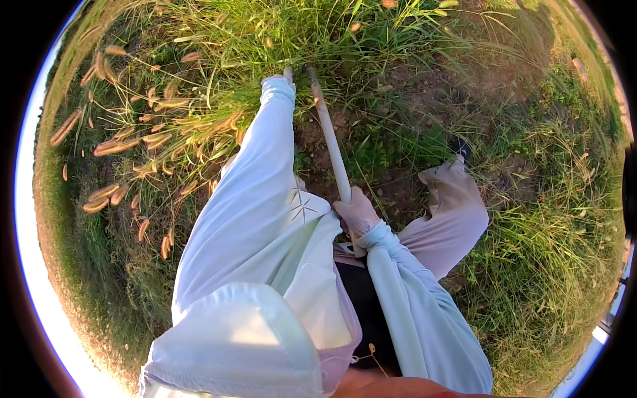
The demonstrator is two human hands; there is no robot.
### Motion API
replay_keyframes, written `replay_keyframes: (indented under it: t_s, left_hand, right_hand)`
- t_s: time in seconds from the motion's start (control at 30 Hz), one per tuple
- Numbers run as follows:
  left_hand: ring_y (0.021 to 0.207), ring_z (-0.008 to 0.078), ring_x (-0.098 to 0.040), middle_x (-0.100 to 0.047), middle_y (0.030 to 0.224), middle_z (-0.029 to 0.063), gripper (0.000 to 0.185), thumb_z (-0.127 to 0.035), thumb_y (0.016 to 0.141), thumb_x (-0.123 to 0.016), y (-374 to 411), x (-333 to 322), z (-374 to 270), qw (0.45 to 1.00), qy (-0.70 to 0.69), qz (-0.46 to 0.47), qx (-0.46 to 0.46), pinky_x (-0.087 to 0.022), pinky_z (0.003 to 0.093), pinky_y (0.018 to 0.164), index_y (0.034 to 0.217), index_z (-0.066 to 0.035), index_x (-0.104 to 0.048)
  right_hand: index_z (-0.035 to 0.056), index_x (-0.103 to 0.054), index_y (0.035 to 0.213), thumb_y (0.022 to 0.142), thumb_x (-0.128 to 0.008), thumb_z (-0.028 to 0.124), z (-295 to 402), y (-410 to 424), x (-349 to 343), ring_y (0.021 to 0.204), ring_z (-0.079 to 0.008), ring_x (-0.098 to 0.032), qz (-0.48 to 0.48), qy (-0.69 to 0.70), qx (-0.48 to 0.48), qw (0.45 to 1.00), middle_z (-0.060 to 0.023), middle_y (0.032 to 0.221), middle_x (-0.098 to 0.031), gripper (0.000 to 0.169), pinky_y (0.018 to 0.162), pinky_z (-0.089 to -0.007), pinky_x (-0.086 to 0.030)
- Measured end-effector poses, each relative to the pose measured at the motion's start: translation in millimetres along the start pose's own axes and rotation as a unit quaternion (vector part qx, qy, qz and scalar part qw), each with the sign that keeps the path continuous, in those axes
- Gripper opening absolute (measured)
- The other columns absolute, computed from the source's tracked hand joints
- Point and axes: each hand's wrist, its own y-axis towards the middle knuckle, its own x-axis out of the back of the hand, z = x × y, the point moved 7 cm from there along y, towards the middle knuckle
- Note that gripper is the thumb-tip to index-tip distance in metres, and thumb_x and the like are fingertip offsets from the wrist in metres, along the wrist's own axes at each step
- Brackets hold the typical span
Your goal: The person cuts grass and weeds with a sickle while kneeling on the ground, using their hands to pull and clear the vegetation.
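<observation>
My right hand (357, 211), in a pale knit glove, grips a long light-coloured tool handle (332, 144) close to my waist. The handle slants away to a dark socket (312, 75), and the tool's head is hidden in the grass. At the end of my outstretched sleeve, my left hand (274, 79) is low among tall green grass (249, 54), left of the socket. The cuff and grass blades cover most of it, so what its fingers hold cannot be made out.
Bristly seed heads (117, 146) lean in from the left. Bare brown soil (423, 94) shows beyond the handle on the right. My bent leg in beige trousers (448, 214) ends in a dark shoe (461, 148). A grass seed head (301, 204) clings to my pale jacket (259, 214).
</observation>
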Motion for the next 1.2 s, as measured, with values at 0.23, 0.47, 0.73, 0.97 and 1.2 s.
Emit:
replay_keyframes:
  t_s: [0.23,0.47,0.73,0.97,1.2]
  left_hand:
    - [0.106,0.0288,-0.067,-0.07,0.114,0.0106,0.036,-0.024,0.096,-0.043,-0.1,-24.6,-1.2,0.997,0.015,0.044,-0.056,-0.053,0.0411,0.084,0.111,-0.009,-0.071]
    - [0.098,0.0277,-0.07,-0.072,0.109,0.0096,0.032,-0.022,0.095,-0.046,3.4,-10.6,-7.4,0.997,-0.046,-0.002,-0.063,-0.055,0.0388,0.081,0.104,-0.009,-0.074]
    - [0.102,0.0313,-0.068,-0.07,0.109,0.015,0.028,-0.022,0.093,-0.052,33.2,-4.4,37.7,0.997,-0.033,-0.051,-0.043,-0.054,0.0379,0.086,0.101,-0.004,-0.072]
    - [0.107,0.0357,-0.064,-0.067,0.113,0.0208,0.027,-0.015,0.089,-0.054,26.6,-0.7,-39.1,0.977,-0.025,-0.086,-0.193,-0.052,0.0418,0.091,0.107,-0.002,-0.069]
    - [0.137,0.0315,-0.036,-0.034,0.151,0.0127,0.05,-0.021,0.095,-0.048,-6.0,10.9,-41.3,0.931,0.194,-0.19,-0.244,-0.036,0.0399,0.111,0.141,-0.004,-0.04]
  right_hand:
    - [-0.0036,-0.051,0.108,0.08,-0.067,0.027,-31.1,-29.1,26.8,0.077,-0.0298,-0.066,-0.036,-0.006,-0.04,0.999,-0.0208,0.086,-0.063,0.044,0.068,-0.0418,-0.052]
    - [0.0015,-0.047,0.107,0.085,-0.062,0.014,3.4,-51.6,24.1,0.049,-0.0125,-0.053,-0.105,0.239,-0.047,0.964,-0.0063,0.075,-0.053,0.03,0.045,-0.0289,-0.046]
    - [0.0044,-0.043,0.105,0.087,-0.059,0.013,50.5,-3.6,28.3,0.05,-0.0129,-0.052,-0.164,0.344,0.043,0.924,-0.0054,0.076,-0.051,0.025,0.044,-0.0293,-0.046]
    - [-0.002,-0.047,0.104,0.086,-0.061,0.021,57.6,64.8,23.0,0.06,-0.0213,-0.062,-0.154,0.137,0.02,0.978,-0.0125,0.08,-0.059,0.032,0.054,-0.0362,-0.05]
    - [-0.0036,-0.044,0.101,0.084,-0.063,0.023,10.8,63.8,-24.3,0.086,-0.0501,-0.062,-0.097,-0.205,0.053,0.972,-0.033,0.088,-0.063,0.037,0.075,-0.0532,-0.051]
